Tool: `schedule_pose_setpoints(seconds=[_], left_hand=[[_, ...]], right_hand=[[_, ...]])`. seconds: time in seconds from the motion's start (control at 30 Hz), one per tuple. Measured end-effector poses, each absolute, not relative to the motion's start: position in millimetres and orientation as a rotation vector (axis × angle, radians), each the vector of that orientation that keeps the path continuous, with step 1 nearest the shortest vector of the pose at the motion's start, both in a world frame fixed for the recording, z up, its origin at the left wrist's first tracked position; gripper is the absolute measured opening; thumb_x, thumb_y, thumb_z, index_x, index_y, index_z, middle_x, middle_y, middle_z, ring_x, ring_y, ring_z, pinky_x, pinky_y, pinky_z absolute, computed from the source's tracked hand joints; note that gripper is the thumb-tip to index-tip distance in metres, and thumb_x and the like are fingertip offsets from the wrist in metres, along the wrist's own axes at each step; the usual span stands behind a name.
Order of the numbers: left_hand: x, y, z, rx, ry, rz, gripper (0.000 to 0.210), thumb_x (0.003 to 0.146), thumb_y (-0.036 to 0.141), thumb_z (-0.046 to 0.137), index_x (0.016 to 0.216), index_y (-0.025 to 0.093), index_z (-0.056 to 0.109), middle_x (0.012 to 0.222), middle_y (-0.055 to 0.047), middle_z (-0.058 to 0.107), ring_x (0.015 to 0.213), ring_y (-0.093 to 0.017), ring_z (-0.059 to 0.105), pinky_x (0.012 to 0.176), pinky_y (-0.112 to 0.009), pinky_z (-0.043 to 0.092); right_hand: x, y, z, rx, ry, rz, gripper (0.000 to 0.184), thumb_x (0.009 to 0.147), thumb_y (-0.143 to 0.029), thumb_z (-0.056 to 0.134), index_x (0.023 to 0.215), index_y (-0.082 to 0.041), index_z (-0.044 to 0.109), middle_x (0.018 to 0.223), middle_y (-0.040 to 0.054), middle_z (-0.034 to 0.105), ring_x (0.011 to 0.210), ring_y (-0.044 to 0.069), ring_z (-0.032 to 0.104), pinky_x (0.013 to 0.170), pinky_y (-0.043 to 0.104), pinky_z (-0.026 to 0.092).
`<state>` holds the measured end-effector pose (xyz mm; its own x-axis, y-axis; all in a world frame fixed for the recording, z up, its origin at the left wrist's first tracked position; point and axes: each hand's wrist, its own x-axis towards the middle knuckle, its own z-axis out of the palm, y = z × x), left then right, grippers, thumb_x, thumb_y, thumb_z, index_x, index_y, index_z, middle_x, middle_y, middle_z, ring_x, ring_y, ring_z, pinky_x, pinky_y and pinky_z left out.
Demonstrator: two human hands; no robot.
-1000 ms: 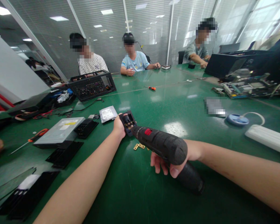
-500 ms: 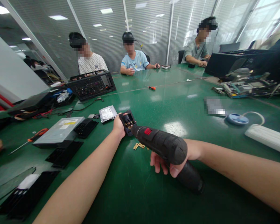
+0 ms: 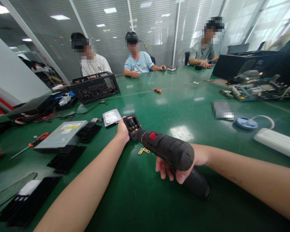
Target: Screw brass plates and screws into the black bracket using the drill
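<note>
1. On the near side of the green, smooth-topped table (image 3: 125, 193), the left hand (image 3: 123, 130) grasps a small black rectangular case (image 3: 129, 127), tilted with its open face showing; brass-coloured metal pieces (image 3: 133, 130) are visible inside.
2. The right hand (image 3: 183, 175) is wrapped about the grip of a black cordless power driver with a red switch (image 3: 168, 149), its nose directed at the case's near edge.
3. Contact between driver tip and case: cannot be confirmed; the driver's body hides it.
4. Just below the case lie flat brass-coloured plates with holes (image 3: 146, 150). Judged advisable to leave them outside the driver's path.
5. Beyond the left hand sits a silver rectangular hard drive with a white label (image 3: 111, 117), near but unused.
6. Recommended practice: hold the case firmly by its outer walls, left fingers away from the tip; align the driver squarely with its point of work; press steadily and use short bursts. A slanted approach could slip or mar the case.
</note>
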<state>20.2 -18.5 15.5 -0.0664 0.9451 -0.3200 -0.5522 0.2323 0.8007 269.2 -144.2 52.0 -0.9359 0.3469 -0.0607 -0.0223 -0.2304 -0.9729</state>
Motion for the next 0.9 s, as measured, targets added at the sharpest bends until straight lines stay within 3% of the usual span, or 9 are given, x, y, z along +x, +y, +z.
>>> schedule_pose_setpoints(seconds=[0.57,0.8,0.9], left_hand=[[20.6,-19.9,16.3,0.509,1.009,1.305,0.034,0.084,0.038,0.051,0.103,0.015,0.067,0.065,-0.007,0.067,0.056,-0.027,0.067,0.058,-0.043,0.058],[20.3,-19.2,14.5,0.525,1.012,1.300,0.033,0.086,0.041,0.048,0.099,0.016,0.067,0.063,-0.007,0.067,0.053,-0.027,0.067,0.054,-0.042,0.058],[20.1,-19.4,13.6,0.498,0.993,1.305,0.031,0.087,0.040,0.049,0.099,0.017,0.066,0.063,-0.006,0.067,0.053,-0.027,0.067,0.054,-0.042,0.058]], right_hand=[[268.9,-145.3,51.2,-0.384,-1.785,2.238,0.054,0.054,-0.022,0.098,0.102,-0.013,0.074,0.091,0.0058,0.077,0.075,0.017,0.070,0.073,0.031,0.057],[267.7,-153.7,61.2,-0.513,-1.879,2.035,0.060,0.052,-0.029,0.100,0.102,-0.012,0.071,0.082,0.0025,0.072,0.071,0.017,0.067,0.068,0.030,0.055],[267.7,-158.5,69.2,-0.620,-1.928,1.940,0.055,0.053,-0.035,0.099,0.095,-0.012,0.071,0.079,0.0022,0.070,0.071,0.018,0.066,0.068,0.031,0.054]])
